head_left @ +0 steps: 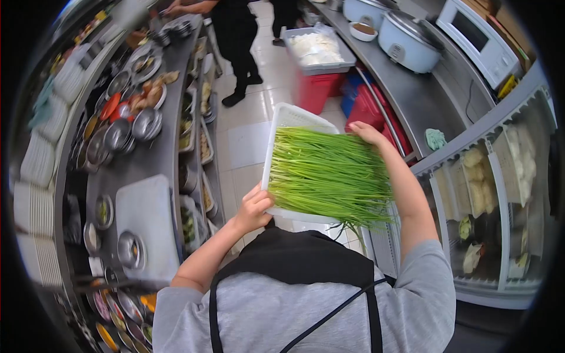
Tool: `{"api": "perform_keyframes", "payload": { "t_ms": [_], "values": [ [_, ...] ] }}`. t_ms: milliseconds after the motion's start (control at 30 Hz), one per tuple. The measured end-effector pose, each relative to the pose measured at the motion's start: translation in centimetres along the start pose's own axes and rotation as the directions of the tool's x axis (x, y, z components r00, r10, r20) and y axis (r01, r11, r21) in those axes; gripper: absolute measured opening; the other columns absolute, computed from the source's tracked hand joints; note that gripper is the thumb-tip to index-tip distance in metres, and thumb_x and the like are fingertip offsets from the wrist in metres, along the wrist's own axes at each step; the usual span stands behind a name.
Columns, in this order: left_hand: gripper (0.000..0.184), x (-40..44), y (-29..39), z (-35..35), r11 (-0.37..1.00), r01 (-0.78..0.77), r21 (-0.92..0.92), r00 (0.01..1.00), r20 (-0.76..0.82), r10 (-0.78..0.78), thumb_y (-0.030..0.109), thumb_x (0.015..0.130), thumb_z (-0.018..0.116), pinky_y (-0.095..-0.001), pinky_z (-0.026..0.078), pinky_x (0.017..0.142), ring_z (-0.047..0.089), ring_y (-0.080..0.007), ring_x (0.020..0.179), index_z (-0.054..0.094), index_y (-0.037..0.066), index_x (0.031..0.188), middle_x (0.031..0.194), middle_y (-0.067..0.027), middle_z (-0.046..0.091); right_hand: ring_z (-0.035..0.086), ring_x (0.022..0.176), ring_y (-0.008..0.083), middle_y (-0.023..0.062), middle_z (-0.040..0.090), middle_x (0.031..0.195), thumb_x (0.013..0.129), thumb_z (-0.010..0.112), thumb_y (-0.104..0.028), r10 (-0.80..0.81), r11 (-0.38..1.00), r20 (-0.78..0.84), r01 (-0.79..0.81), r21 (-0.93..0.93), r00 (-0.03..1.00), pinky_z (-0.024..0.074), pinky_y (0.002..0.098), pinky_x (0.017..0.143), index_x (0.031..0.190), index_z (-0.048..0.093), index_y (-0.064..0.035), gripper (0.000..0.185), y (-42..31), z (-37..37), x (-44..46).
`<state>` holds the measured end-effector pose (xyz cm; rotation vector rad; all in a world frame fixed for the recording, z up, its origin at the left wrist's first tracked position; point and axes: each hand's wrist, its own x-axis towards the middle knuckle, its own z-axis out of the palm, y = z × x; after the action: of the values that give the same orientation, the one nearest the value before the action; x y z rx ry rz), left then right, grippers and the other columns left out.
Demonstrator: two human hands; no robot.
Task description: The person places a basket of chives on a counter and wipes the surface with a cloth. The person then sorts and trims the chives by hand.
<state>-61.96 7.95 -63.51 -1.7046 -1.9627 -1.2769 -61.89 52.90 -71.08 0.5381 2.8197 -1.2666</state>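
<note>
Apron — left hand clenching basket, right hand outstretched

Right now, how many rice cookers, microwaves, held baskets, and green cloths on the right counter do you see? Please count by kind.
Rice cookers: 2
Microwave: 1
White basket in left hand: 1
Green cloth: 1
Total: 5

Operator: State the count at the white rectangular plastic basket.

Technician: Basket, one. Bare hands, two: one left hand, one right hand.

Operator: Beyond the basket, to its right?

Technician: Pale-blue rounded rice cookers, two. White round bowl, one. White boxy microwave, one.

Operator: Left of the basket?

Technician: Pale rectangular cutting board, one. Round metal bowls: several, overlapping; exact count unreadable.
</note>
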Motion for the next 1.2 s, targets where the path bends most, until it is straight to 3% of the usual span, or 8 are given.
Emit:
{"api": "perform_keyframes", "payload": {
  "t_ms": [67,133,200,433,800,1000,1067,1200],
  "values": [
    [0.021,2.6,-2.2,0.7,0.998,-0.044,-0.035,0.999,0.018,0.045,-0.003,0.048,0.061,-0.0397,0.045,0.076,0.054,-0.0348,0.082,0.047,0.002,0.064,0.069,-0.0089,0.049,0.052,0.099,0.0217,0.0109,0.056,0.108,0.085,0.047,-0.039,0.089,0.982,0.084,-0.101,0.157,0.993,0.0389,0.0321,0.086,0.112,0.052,-0.0042,0.045,-1.6,-0.3,1.5],
    [0.021,4.7,-4.9,1.9,0.992,-0.093,-0.087,0.995,0.035,0.096,-0.004,0.048,0.06,-0.0398,0.046,0.076,0.054,-0.0351,0.081,0.048,0.002,0.064,0.069,-0.0089,0.049,0.053,0.098,0.0212,0.0111,0.057,0.107,0.082,0.052,-0.035,0.076,0.997,0.157,-0.08,0.018,0.985,0.0393,0.031,0.086,0.109,0.055,-0.0057,0.04,-0.6,-0.8,4.6],
    [0.021,6.6,-8.0,2.7,0.989,-0.073,-0.13,0.996,0.048,0.08,-0.004,0.048,0.059,-0.0405,0.046,0.076,0.055,-0.0357,0.082,0.048,0.002,0.064,0.069,-0.0089,0.05,0.051,0.077,0.0112,0.0024,0.059,0.088,0.081,0.058,-0.027,0.132,0.985,0.158,-0.147,0.088,0.979,0.0417,0.025,0.071,0.105,0.057,-0.0081,0.03,0.8,-1.9,6.9],
    [0.023,17.7,-18.4,6.0,0.945,-0.138,-0.296,0.963,0.182,0.197,-0.006,0.049,0.061,-0.042,0.046,0.078,0.052,-0.0381,0.096,0.049,0.002,0.067,0.08,-0.0105,0.054,0.055,0.079,0.0179,0.0078,0.061,0.083,0.076,0.063,-0.026,0.296,0.952,-0.228,-0.306,-0.012,0.928,0.0424,0.0306,0.071,0.089,0.059,-0.0086,0.022,5.1,-8.5,9.5],
    [0.026,39.9,-29.9,26.6,0.912,-0.093,-0.399,0.947,0.247,0.205,-0.011,0.058,0.057,-0.0307,0.046,0.074,0.045,-0.0312,0.11,0.052,0.003,0.079,0.124,-0.015,0.031,0.057,0.086,0.0274,0.0138,0.06,0.089,0.075,0.06,-0.021,0.56,0.789,-0.713,-0.535,0.302,0.422,0.0435,0.0348,0.074,0.085,0.056,-0.0067,0.017,17.6,-21.8,2.2],
    [0.046,49.5,-29.2,40.2,0.887,0.238,-0.397,0.943,0.312,-0.114,-0.004,0.067,0.065,-0.0288,0.052,0.073,0.049,-0.0287,0.102,0.052,0.011,0.109,0.129,-0.0133,0.026,0.057,0.078,0.0252,0.0125,0.06,0.08,0.074,0.06,-0.017,0.646,0.615,-0.762,-0.622,0.484,0.046,0.0434,0.0358,0.069,0.084,0.056,-0.0007,0.02,28.5,-26.7,0.1],
    [0.052,51.0,-28.7,42.8,0.854,0.276,-0.441,0.933,0.336,-0.128,-0.004,0.067,0.065,-0.0291,0.053,0.068,0.049,-0.0295,0.1,0.048,0.012,0.113,0.129,-0.0121,0.026,0.056,0.078,0.0236,0.0123,0.06,0.081,0.075,0.06,-0.016,0.693,0.577,-0.721,-0.582,0.574,-0.024,0.0429,0.0356,0.068,0.087,0.057,0.0026,0.022,30.7,-27.9,-0.4],
    [0.052,53.8,-27.9,44.2,0.823,0.261,-0.505,0.94,0.328,-0.097,-0.004,0.068,0.064,-0.0287,0.053,0.069,0.049,-0.0268,0.101,0.047,0.01,0.115,0.124,-0.0123,0.032,0.055,0.076,0.0251,0.0135,0.059,0.085,0.079,0.057,-0.014,0.843,0.505,-0.498,-0.018,0.863,-0.202,0.042,0.0352,0.068,0.094,0.056,0.0045,0.023,35.1,-29.3,-1.0]
  ]
}}
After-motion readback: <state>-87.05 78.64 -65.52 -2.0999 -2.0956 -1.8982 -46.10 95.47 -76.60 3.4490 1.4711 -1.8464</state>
